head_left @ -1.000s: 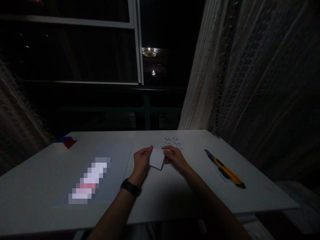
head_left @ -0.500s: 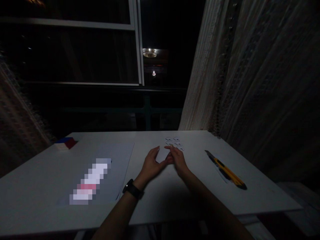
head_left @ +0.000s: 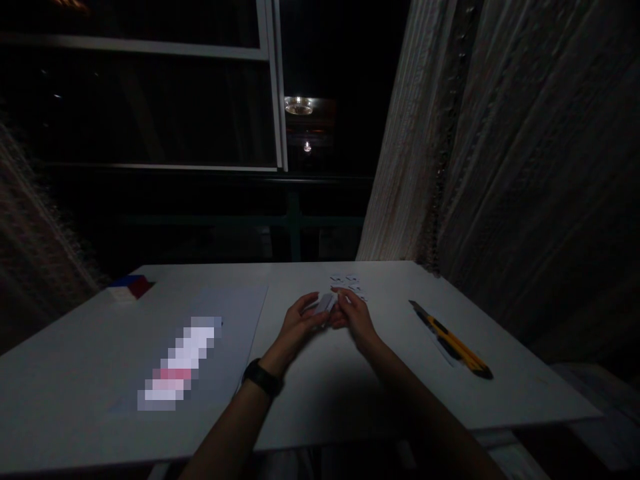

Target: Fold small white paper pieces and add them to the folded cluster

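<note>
Between my hands, above the middle of the white table (head_left: 320,413), is a small piece of white paper (head_left: 325,304), folded or bent so that it looks narrow. My left hand (head_left: 299,322) has its fingers and thumb closed about the paper's left side. My right hand (head_left: 353,315) pinches its right end, the fingers curled in. Just beyond the hands lie several small paper pieces (head_left: 352,279) with dark marks on them, partly covered by my right fingers. A dark watch (head_left: 263,378) sits on my left wrist.
A yellow and black utility knife (head_left: 453,341) lies on the right, blade out, over a paper scrap. Large white sheets (head_left: 240,320) lie on the left, bearing a blurred-out patch (head_left: 175,363). A red, white and blue cube (head_left: 130,287) stands far left. Curtains (head_left: 400,133) hang beyond the table.
The paper was a flat square held at its two sides. Both hands then came together over it, and it now appears folded or bent narrower. My left hand has shifted slightly right.
</note>
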Motion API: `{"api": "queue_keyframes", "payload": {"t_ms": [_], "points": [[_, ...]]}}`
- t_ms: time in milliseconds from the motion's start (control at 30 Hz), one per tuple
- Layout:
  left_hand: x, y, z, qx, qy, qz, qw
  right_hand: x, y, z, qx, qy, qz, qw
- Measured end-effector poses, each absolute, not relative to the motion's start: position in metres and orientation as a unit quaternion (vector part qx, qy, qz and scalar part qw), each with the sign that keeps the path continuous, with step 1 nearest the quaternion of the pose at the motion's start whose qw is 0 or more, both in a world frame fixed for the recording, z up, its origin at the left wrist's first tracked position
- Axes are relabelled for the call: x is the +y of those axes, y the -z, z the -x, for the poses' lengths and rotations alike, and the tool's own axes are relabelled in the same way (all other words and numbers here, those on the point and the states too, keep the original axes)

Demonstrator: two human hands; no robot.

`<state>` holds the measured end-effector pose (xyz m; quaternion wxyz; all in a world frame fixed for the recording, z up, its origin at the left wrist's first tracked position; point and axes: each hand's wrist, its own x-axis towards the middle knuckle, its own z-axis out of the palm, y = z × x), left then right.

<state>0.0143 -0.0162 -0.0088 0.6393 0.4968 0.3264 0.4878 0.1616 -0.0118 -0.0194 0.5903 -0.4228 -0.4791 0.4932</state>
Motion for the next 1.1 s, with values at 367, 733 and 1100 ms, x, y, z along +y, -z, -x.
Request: {"api": "queue_keyframes", "payload": {"t_ms": [367, 733, 1100], "points": [[-0.01, 0.014, -0.013, 0.353, -0.527, -0.479, 0.607, -0.006, 0.021, -0.167, -0.451, -0.493, 0.46, 0.585], [-0.005, 0.002, 0.002, 0.276, -0.498, -0.237, 0.788, -0.001, 0.026, -0.177, -0.507, -0.457, 0.48, 0.552], [-0.005, 0.014, -0.008, 0.357, -0.554, -0.32, 0.68, -0.001, 0.031, -0.166, -0.533, -0.348, 0.498, 0.588]]}}
